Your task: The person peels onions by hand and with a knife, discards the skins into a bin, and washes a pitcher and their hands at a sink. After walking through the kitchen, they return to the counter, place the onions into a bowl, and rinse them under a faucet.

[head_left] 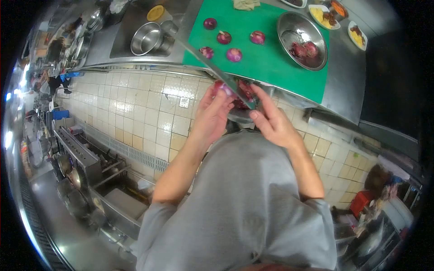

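Note:
My left hand (211,116) is closed around a red onion (221,87) in front of the counter edge. In my right hand (275,123) is a large knife (212,65), its long blade slanting up to the left across the onion. The knife's handle is mostly hidden by my fingers. Beneath the hands, a container (239,116) holds dark red onion skins (244,90). On the green cutting board (253,67) ahead lie several red onions (234,55). A metal bowl (287,27) on the board's right side has more red onions in it.
A steel pot (146,39) stands left of the board. A folded cloth (246,4) lies at its far edge. Small dishes of yellow and brown food (323,17) sit at the back right. Behind on the left is a stove (81,158), across the tiled floor (144,104).

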Demonstrator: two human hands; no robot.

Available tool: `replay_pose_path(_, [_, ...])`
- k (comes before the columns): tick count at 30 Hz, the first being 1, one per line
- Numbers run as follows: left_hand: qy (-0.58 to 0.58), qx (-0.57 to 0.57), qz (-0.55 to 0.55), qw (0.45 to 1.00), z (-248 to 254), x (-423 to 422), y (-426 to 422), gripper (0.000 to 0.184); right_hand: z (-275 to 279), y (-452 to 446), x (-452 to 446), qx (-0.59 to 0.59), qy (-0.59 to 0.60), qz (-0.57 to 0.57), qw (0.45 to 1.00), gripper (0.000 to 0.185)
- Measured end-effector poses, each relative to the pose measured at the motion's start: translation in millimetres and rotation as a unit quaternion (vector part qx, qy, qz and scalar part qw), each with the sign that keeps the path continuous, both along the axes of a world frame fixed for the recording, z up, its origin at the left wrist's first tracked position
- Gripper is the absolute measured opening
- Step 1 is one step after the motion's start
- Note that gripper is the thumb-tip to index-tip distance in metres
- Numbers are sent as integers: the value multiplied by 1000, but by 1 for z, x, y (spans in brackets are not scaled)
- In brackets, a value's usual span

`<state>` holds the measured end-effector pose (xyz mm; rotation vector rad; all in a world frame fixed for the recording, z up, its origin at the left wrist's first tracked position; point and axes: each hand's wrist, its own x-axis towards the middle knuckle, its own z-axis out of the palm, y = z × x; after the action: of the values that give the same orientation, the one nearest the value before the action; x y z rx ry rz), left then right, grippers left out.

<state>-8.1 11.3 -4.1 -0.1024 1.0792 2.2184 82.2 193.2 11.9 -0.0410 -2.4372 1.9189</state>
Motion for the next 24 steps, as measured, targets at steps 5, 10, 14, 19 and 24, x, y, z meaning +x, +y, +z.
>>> replay_pose_path(5, [-5, -4, 8, 1000, -4, -1, 9, 36, 14, 0, 6, 54, -76, 29, 995, 68])
replay_pose_path(10, [-18, -3, 14, 1000, -1, 4, 13, 36, 14, 0, 5, 53, -84, 25, 995, 70])
replay_pose_path(14, [-19, 9, 18, 1000, 1, 7, 16, 39, -6, -4, 4, 34, -41, -3, 999, 67])
replay_pose_path(19, [-22, -8, 24, 999, -2, 5, 14, 39, -8, -1, 4, 60, -38, 25, 997, 65])
replay_pose_path(24, [-15, -44, 47, 998, -3, 13, 17, 39, -4, -6, 0, 26, -7, -10, 1000, 60])
